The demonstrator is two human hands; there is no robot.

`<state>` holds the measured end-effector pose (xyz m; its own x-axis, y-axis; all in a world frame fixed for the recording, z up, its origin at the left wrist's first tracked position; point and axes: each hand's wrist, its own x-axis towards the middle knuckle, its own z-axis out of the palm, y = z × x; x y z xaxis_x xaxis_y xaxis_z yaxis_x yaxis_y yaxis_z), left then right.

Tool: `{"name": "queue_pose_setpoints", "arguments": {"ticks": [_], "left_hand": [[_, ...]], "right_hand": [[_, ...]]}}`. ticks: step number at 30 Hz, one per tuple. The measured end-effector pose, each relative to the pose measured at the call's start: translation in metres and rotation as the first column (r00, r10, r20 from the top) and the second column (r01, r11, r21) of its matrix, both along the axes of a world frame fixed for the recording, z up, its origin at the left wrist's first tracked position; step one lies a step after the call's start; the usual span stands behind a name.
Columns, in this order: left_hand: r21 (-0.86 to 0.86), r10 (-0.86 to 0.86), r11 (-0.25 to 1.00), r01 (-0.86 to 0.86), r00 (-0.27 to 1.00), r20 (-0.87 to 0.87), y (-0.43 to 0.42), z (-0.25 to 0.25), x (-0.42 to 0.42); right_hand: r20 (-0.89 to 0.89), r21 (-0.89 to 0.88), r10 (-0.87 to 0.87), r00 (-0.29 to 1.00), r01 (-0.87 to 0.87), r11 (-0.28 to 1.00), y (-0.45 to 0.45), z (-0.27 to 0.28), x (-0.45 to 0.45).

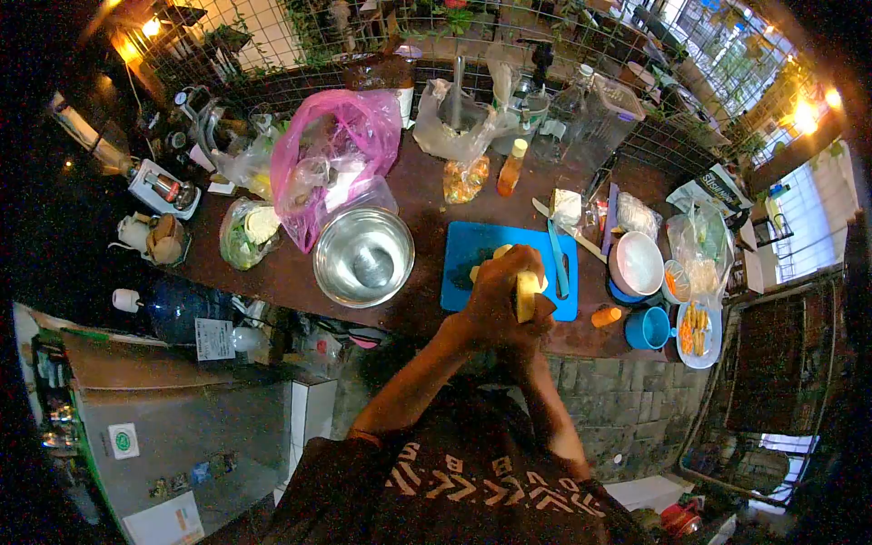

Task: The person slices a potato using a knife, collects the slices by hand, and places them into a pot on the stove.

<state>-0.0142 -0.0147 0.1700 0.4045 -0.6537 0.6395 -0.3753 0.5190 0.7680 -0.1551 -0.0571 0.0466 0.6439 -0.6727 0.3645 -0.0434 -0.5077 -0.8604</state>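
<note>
My left hand [490, 295] is closed around a pale yellow piece of food [527, 296] over the front of the blue cutting board [461, 243]. Close against it, my right hand [525, 334] is bent with its fingers mostly hidden; what it grips cannot be made out. Pale cut pieces [502, 252] lie on the board beyond my left hand. A knife with a light blue handle [558, 263] rests on the board's right side.
Left of the board stands a steel bowl [363, 257], with a pink plastic bag [295, 173] behind it. A sauce bottle [511, 170] is beyond the board. To the right are a white bowl [636, 263], a blue mug [647, 329] and a food plate [698, 336].
</note>
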Motion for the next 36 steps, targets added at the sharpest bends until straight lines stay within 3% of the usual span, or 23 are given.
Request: {"name": "queue_pose_setpoints", "arguments": {"ticks": [5, 9, 15, 18, 22, 25, 26, 28, 30, 33, 34, 36], "left_hand": [[-0.066, -0.011, 0.998, 0.019, 0.993, 0.120, -0.004, -0.011, 0.006], [-0.109, -0.026, 0.993, 0.036, 0.996, 0.089, -0.006, -0.015, 0.008], [-0.040, 0.041, 0.999, -0.036, 0.988, 0.150, -0.002, -0.007, 0.010], [-0.062, -0.051, 0.996, 0.058, 0.992, 0.112, -0.003, -0.007, 0.016], [-0.066, -0.056, 0.995, 0.070, 0.978, 0.199, 0.002, 0.008, 0.018], [-0.106, -0.084, 0.989, 0.108, 0.974, 0.211, -0.001, 0.004, 0.024], [-0.110, -0.106, 0.985, 0.130, 0.973, 0.206, -0.001, 0.002, 0.027], [-0.099, -0.105, 0.986, 0.132, 0.965, 0.240, 0.000, 0.000, 0.031], [-0.088, -0.082, 0.990, 0.111, 0.955, 0.283, 0.001, 0.000, 0.033], [-0.033, -0.011, 0.999, 0.019, 0.976, 0.217, 0.007, 0.008, 0.019], [0.070, -0.025, 0.997, 0.034, 0.992, -0.126, 0.011, 0.023, 0.003], [0.091, -0.067, 0.988, 0.121, 0.889, -0.453, 0.012, 0.033, -0.011]], "right_hand": [[0.005, -0.028, -0.008, 1.000, 0.009, 1.000, 0.002, 0.000, 0.001], [0.029, -0.038, -0.030, 0.999, 0.031, 0.999, 0.005, -0.002, 0.008], [0.086, -0.038, -0.098, 0.991, 0.101, 0.994, 0.009, -0.005, 0.019], [0.146, -0.042, -0.166, 0.975, 0.174, 0.984, 0.012, -0.003, 0.021], [0.032, -0.253, -0.012, 0.999, 0.020, 0.967, 0.009, 0.005, 0.012], [0.061, -0.114, 0.012, 0.998, -0.005, 0.993, 0.012, -0.009, 0.006], [0.089, 0.099, 0.064, 0.994, -0.072, 0.992, 0.010, -0.020, 0.002], [0.128, 0.304, 0.107, 0.986, -0.141, 0.942, 0.010, -0.023, 0.001], [0.129, 0.338, 0.097, 0.987, -0.136, 0.931, 0.007, -0.023, 0.002], [0.092, 0.263, 0.042, 0.995, -0.065, 0.963, -0.001, -0.018, 0.006], [0.086, 0.241, 0.027, 0.996, -0.047, 0.969, -0.003, -0.016, 0.007], [0.072, 0.201, 0.013, 0.997, -0.027, 0.979, -0.006, -0.016, 0.010]]}}
